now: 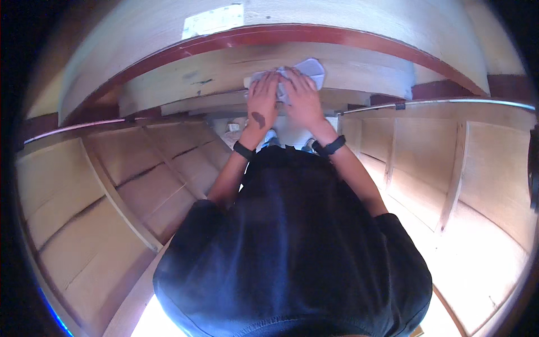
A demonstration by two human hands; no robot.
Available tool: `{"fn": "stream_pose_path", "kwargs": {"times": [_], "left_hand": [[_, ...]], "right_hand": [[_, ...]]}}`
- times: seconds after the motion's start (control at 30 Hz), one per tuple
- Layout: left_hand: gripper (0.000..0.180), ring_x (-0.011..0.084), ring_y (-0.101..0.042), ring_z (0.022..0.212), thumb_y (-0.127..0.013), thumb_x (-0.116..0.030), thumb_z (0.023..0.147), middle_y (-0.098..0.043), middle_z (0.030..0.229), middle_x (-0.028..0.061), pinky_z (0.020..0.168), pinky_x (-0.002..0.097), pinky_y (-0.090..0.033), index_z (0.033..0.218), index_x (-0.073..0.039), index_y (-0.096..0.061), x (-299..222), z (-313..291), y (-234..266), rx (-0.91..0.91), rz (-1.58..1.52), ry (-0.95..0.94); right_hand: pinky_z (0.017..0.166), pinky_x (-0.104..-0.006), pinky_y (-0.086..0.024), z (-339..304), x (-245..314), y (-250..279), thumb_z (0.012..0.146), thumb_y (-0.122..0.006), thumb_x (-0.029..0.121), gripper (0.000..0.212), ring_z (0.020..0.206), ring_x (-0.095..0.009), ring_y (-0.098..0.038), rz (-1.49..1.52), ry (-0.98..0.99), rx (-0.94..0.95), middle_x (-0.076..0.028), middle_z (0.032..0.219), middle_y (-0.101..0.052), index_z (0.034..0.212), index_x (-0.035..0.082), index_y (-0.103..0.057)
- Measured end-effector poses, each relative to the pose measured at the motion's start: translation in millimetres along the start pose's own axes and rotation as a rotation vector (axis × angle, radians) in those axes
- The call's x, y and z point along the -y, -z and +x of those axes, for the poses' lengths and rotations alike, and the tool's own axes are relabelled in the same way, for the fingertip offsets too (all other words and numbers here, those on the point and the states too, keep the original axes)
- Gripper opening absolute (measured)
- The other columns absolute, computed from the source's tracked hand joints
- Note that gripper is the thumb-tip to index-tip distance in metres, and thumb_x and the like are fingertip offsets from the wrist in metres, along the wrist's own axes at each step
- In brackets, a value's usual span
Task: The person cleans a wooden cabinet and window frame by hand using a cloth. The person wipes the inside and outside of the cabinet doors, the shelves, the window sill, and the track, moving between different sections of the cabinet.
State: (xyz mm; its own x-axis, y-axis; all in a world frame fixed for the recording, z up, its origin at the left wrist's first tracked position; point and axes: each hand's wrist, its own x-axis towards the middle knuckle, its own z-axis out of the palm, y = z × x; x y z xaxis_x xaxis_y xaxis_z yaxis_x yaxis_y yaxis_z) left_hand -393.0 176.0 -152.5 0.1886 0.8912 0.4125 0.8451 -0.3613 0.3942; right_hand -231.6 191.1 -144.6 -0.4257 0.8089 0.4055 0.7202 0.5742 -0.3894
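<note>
A pale, whitish-lavender cloth (pixel 312 68) lies crumpled on a wooden shelf (pixel 208 78) in front of me. My left hand (pixel 262 102) is on its left part, with the fingers bent over the fabric. Close beside it, my right hand (pixel 303 100) grips the middle of the cloth, and a loose fold sticks out to the right past its fingers. The two hands nearly touch at the fingertips. Both palms face down, so the fabric under them is hidden. Each wrist wears a dark band.
A dark red rail (pixel 292 35) runs across above the shelf, just beyond my hands. Behind it a whitish panel carries a white paper sheet (pixel 213 21). Framed wooden panels stand open at the left (pixel 73 185) and right (pixel 421 151). My feet show below, near a small pale object (pixel 233 127).
</note>
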Motion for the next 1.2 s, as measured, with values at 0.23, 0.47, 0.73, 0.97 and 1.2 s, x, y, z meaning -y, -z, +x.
{"fn": "stream_pose_path", "kwargs": {"times": [0.23,0.47,0.73,0.97,1.2], "left_hand": [[0.066,0.0313,-0.05,0.14,-0.06,0.001,0.079,-0.053,0.151,0.0149,0.114,0.0458,-0.037,0.144,-0.003,-0.05,-81.3,41.6,-43.3,0.09,-0.16,-0.259],[0.067,0.0311,-0.051,0.139,-0.064,-0.001,0.078,-0.055,0.149,0.0148,0.114,0.045,-0.037,0.144,-0.004,-0.05,-62.0,33.4,-36.9,0.108,-0.198,-0.213],[0.068,0.0302,-0.047,0.142,-0.058,0.006,0.077,-0.055,0.15,0.0124,0.118,0.0501,-0.031,0.143,-0.005,-0.051,28.2,-22.1,17.9,-0.048,-0.017,0.1],[0.07,0.0321,-0.047,0.142,-0.054,0.01,0.075,-0.053,0.151,0.0134,0.119,0.0521,-0.029,0.144,-0.004,-0.051,29.8,-30.1,25.2,-0.12,-0.012,0.13],[0.067,0.0334,-0.049,0.139,-0.055,0.008,0.077,-0.057,0.146,0.017,0.117,0.0501,-0.032,0.142,-0.004,-0.053,-26.4,6.4,-19.0,-0.012,-0.195,-0.123]], "right_hand": [[0.118,-0.0498,-0.031,-49.0,-64.9,57.9,0.068,-0.077,0.007,0.071,0.143,-0.034,-0.044,-0.14,-0.152,-0.116,-0.016,0.152,-0.048,0.135,0.01,-0.055],[0.118,-0.0548,-0.029,-34.3,-31.2,27.9,0.069,-0.078,0.011,0.074,0.144,-0.039,-0.04,-0.223,-0.302,-0.228,-0.02,0.152,-0.045,0.137,0.005,-0.049],[0.118,-0.0531,-0.029,13.6,39.1,-37.5,0.071,-0.078,0.018,0.075,0.144,-0.041,-0.041,-0.069,0.029,-0.082,-0.024,0.152,-0.044,0.139,0.004,-0.051],[0.119,-0.0497,-0.029,15.3,43.4,-38.2,0.071,-0.077,0.016,0.074,0.145,-0.035,-0.043,0.021,0.098,-0.037,-0.02,0.153,-0.046,0.14,0.005,-0.052],[0.118,-0.0497,-0.032,-36.1,-17.3,17.5,0.07,-0.08,0.014,0.074,0.144,-0.034,-0.043,-0.04,-0.08,-0.03,-0.018,0.153,-0.047,0.139,0.007,-0.053]]}}
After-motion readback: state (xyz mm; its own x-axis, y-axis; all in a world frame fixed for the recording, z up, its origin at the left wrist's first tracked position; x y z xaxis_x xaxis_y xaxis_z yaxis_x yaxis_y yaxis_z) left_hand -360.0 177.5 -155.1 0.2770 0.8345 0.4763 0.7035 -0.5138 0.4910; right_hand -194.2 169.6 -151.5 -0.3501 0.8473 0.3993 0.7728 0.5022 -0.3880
